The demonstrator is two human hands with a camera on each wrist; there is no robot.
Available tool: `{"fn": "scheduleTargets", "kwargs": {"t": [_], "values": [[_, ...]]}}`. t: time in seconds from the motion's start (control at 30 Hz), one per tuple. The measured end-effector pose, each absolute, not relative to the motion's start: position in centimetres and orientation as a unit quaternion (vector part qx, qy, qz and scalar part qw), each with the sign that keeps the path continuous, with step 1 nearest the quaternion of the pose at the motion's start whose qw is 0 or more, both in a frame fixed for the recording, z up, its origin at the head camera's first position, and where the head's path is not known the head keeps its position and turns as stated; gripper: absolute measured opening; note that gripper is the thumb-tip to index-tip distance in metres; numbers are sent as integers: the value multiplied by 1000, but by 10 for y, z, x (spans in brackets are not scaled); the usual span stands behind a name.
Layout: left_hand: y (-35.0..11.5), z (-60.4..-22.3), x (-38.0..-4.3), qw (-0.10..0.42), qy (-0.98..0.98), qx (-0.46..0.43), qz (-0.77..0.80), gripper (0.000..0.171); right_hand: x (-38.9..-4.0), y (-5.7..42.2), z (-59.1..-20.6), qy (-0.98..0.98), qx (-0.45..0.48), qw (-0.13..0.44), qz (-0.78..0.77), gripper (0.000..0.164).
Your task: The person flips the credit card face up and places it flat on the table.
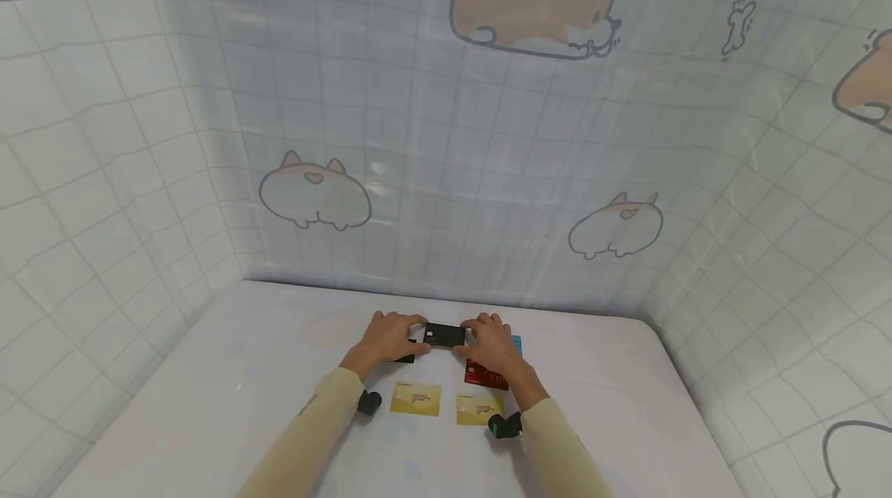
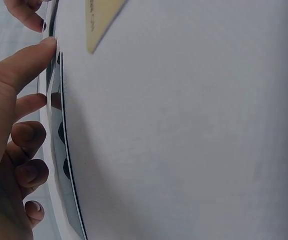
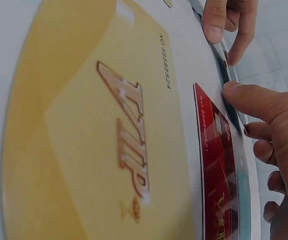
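Note:
A black card (image 1: 444,335) lies lengthwise between the two hands near the back of the table. My left hand (image 1: 388,335) holds its left end between thumb and fingers, and my right hand (image 1: 493,345) holds its right end the same way. Under the left hand a second black card (image 1: 407,359) is partly covered. Beneath the right hand sits a red card (image 1: 479,377) with gold lettering, and a light blue card (image 1: 516,344) peeks out beyond it. In the right wrist view the right thumb (image 3: 249,100) touches the near edge of the held card.
Two gold VIP cards, a left one (image 1: 416,399) and a right one (image 1: 478,410), lie nearer to me on the white table (image 1: 279,405). A grid-patterned curtain (image 1: 446,173) with cartoon dogs stands behind the table and along both sides.

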State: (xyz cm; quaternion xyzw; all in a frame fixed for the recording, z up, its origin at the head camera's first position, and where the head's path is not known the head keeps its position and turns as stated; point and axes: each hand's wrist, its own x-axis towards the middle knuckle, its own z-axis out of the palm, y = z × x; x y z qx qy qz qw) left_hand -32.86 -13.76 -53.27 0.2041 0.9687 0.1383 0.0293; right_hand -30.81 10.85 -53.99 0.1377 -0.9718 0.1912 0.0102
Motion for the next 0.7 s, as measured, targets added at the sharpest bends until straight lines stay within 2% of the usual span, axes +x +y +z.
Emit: {"fn": "scheduleTargets", "kwargs": {"t": [0.7], "values": [[-143, -533, -325, 30, 968, 214, 128, 59, -303, 104, -543, -978, 122, 3, 169, 58]]}}
